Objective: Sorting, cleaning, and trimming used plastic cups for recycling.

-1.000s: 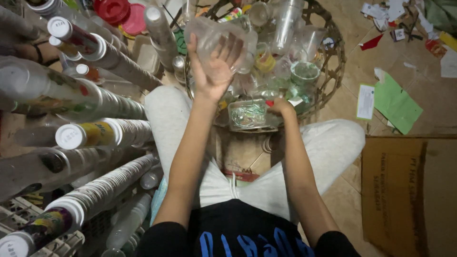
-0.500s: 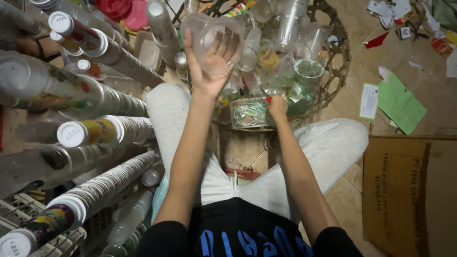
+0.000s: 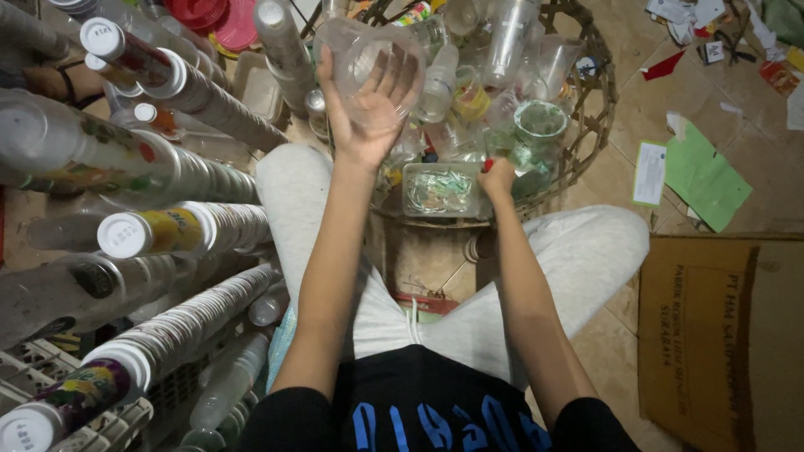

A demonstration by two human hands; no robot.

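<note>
My left hand (image 3: 368, 113) is raised over the basket's near left edge and grips a clear plastic cup (image 3: 362, 52) from below, fingers spread around it. My right hand (image 3: 499, 174) reaches into the round woven basket (image 3: 601, 100) and rests among the clear plastic cups and bottles, next to a clear rectangular container (image 3: 442, 188) holding green-white scraps. What the right fingers hold is hidden. A green-tinted cup (image 3: 540, 125) lies just beyond that hand.
Long stacks of nested plastic cups (image 3: 180, 314) lie to my left, some over a white crate (image 3: 50, 393). A brown cardboard box (image 3: 724, 335) sits at the right. Green paper (image 3: 703, 176) and scraps litter the tiled floor. Red lids (image 3: 222, 18) lie at the top.
My left hand with the clear cup has shifted slightly left and lower. My right hand has stayed low in the basket by the rectangular container.
</note>
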